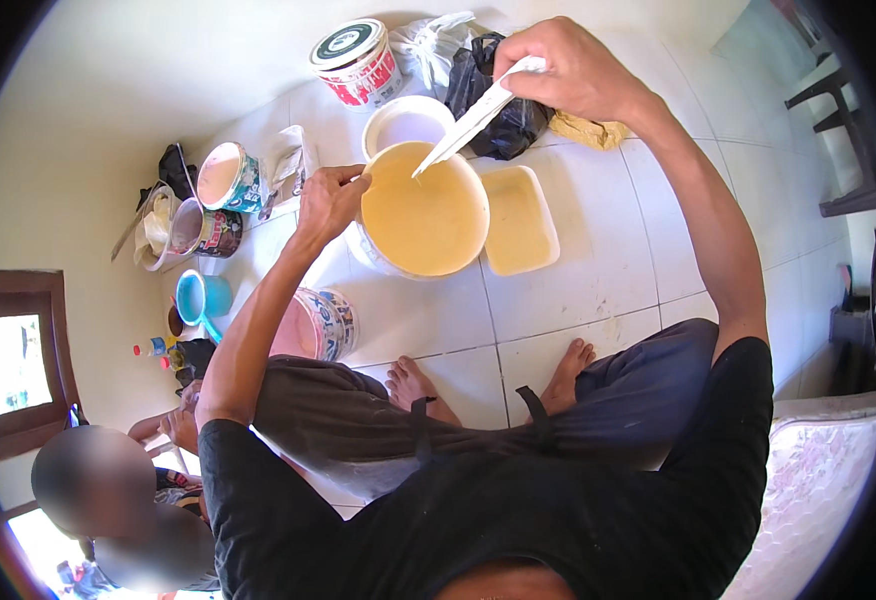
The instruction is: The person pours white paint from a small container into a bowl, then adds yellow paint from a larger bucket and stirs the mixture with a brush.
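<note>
A round bucket point(360, 245) of yellow paint point(428, 220) stands on the floor in front of me. At its left side, my left hand point(334, 205) pinches the rim. My right hand point(570, 75) is raised beyond the bucket on the right, closed around the upper end of a flat white stick point(478, 118). The stick slants down to the left, its lower tip over the paint; whether it touches the surface I cannot tell. A shallow yellow-coated rectangular tub point(548, 225) sits against the bucket's right side. Behind the bucket is a white round pail point(406, 120).
A lidded red-and-white bucket point(363, 75), a black plastic bag point(518, 135) and a yellow cloth point(590, 130) are at the back. Several paint buckets point(223, 175) and a blue dipper point(203, 295) line the left. A pink-filled bucket point(323, 325) is by my left knee. Another person point(108, 500) is at lower left.
</note>
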`<state>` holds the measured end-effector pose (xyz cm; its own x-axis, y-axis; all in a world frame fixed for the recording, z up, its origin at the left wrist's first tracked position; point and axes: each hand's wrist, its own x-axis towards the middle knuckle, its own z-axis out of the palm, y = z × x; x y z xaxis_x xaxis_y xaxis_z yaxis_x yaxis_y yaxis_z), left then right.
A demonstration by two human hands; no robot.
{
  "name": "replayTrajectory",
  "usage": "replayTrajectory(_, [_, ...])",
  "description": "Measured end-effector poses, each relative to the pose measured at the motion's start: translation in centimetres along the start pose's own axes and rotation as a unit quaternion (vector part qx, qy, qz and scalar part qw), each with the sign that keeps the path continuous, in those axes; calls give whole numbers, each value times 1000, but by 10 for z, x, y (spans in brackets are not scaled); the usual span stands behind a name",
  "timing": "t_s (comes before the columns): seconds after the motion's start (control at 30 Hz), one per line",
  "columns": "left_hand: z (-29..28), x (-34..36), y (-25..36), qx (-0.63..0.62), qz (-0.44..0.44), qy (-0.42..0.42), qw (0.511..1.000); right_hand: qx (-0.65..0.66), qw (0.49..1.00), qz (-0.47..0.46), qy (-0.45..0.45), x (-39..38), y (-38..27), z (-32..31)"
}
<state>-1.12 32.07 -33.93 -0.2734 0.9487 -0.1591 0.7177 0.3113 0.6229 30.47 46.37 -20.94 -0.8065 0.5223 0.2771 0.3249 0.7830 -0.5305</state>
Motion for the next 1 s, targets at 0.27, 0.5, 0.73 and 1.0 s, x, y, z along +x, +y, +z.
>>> replayTrajectory(0.27, [-1,-2,-2,3,-3,7,1000,65,992,108,11,-5,-22,-25])
replayTrajectory(0.5, [-1,-2,-2,8,1,9,1000,18,999,29,7,-5,0,-19])
replayTrajectory(0.73, [6,-2,10,16,17,4,1000,5,999,49,-23,-10,39,59])
replayTrajectory(1.0, [10,-5,15,0,14,-11,1000,-55,998,-13,-10,-39,42,187])
